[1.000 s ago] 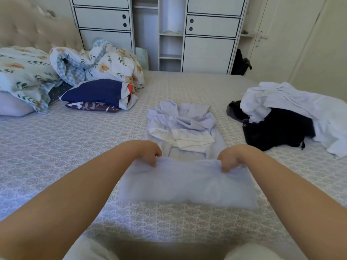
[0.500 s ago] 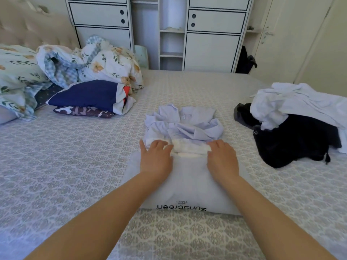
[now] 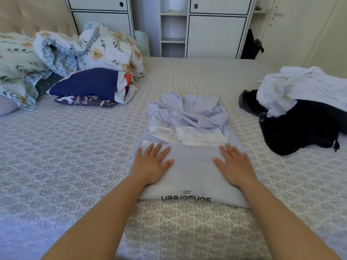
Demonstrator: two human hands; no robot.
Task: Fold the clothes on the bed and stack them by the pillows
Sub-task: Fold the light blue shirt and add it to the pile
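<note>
Left hand (image 3: 153,164): flat, fingers straight and spread, palm pressing the left half of the folded flap.
Right hand (image 3: 233,166): flat likewise, fingers apart, pressing the right half; neither hand grips anything.
Shirt (image 3: 189,128): pale lilac, lying mid-bed on the patterned bedspread (image 3: 75,156); hem folded up over the body, collar and tucked sleeves showing beyond the fingertips.
Direction: collar points away from the person toward the wardrobe (image 3: 216,34); printed lettering at the near fold reads upside down.
Long axis: runs from the person toward the far edge of the bed, roughly midway between the two hands.
Handling: thin, soft and light by appearance; likely to slump or unfold if lifted by one corner.
Where to hold: probably best taken at both near corners of the fold, or carried with flat hands slid under each side.
Stack (image 3: 90,87): navy and patterned pieces beside the floral pillows (image 3: 110,51), well apart to the left.
Unfolded pile (image 3: 300,109): white over black clothes, right side of the bed.
</note>
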